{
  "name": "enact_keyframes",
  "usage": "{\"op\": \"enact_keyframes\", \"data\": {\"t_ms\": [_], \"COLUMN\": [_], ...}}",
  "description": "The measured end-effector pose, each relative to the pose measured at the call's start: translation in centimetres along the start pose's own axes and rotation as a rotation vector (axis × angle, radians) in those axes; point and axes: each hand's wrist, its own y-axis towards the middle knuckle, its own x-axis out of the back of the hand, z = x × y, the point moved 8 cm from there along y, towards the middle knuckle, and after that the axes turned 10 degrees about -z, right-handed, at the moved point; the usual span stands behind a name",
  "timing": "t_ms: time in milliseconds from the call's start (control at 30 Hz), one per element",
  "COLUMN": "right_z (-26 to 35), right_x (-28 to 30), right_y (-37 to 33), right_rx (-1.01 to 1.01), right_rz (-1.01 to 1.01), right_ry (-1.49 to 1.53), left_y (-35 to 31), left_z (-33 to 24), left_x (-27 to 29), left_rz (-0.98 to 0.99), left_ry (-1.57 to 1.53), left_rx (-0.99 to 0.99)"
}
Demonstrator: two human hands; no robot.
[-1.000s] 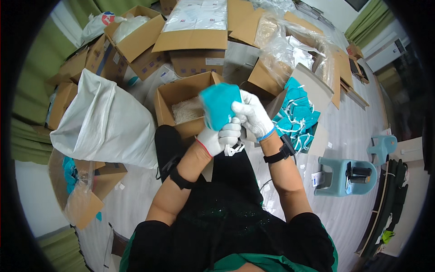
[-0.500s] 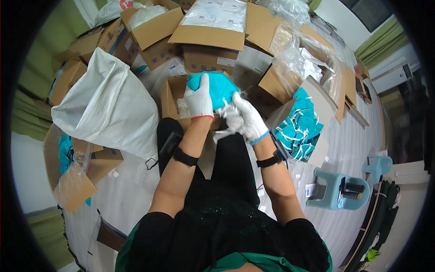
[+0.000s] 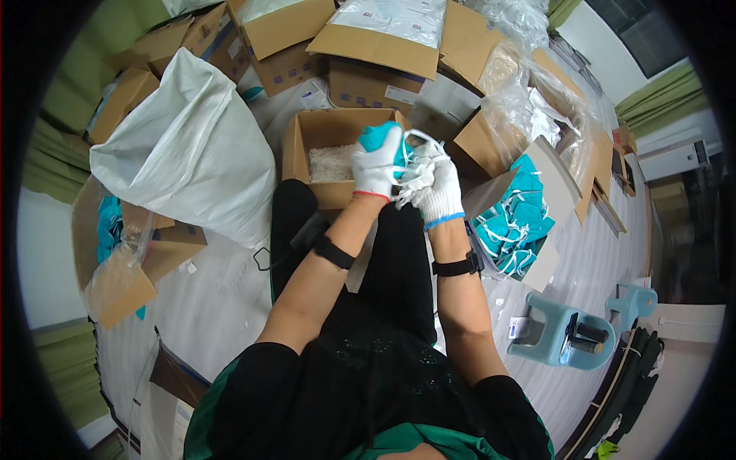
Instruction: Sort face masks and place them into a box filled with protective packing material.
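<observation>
A teal face mask (image 3: pixel 377 136) with white straps is held up in front of me, over the near right corner of a small open cardboard box (image 3: pixel 294 157). My left hand (image 3: pixel 374 170), in a white knit glove with a red cuff, is closed round the mask, which looks folded or squeezed. My right hand (image 3: pixel 443 184), in a white glove with a blue cuff, is closed on a crumpled white cloth-like bundle (image 3: pixel 416 175) against the mask's right side. The small box holds whitish, fluffy-looking pieces (image 3: pixel 331 163). Fingertips of both hands are partly hidden.
On my right stands a carton of teal masks (image 3: pixel 515 218) with white straps. A large white woven sack (image 3: pixel 192 153) leans at my left, beside a carton (image 3: pixel 176 264) holding more teal items. Several cartons (image 3: pixel 376 46) line the back. Blue stools (image 3: pixel 552 330) stand at right.
The mask went from spread wide to folded in my left hand, which moved right. My right hand and the white bundle came up against it. The view shifted slightly.
</observation>
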Motion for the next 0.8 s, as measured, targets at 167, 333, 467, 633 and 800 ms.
{"op": "enact_keyframes", "data": {"t_ms": [167,333,467,633,800], "right_z": [1.7,7.5,1.1,-4.1,-4.7], "right_x": [-2.1,-3.1,-6.2,-5.4,-4.5], "right_y": [-4.0,-3.8,-2.2,-3.4,-4.0], "right_rx": [0.39,0.936,0.199,0.394,-0.176], "right_rz": [-0.092,-0.246,0.402,0.084,0.047], "right_ry": [-1.193,-1.103,-0.562,-1.011,-0.168], "left_y": [2.1,0.1,0.0,0.5,0.7], "left_z": [-8.0,-11.7,-10.6,-10.6,-9.0], "left_x": [-0.7,-2.9,-3.1,-2.4,-1.0], "left_rz": [0.109,0.328,0.273,0.127,0.159], "left_ry": [-0.021,0.099,0.121,0.15,0.208], "left_rx": [-0.092,-0.131,-0.184,-0.289,-0.358]}}
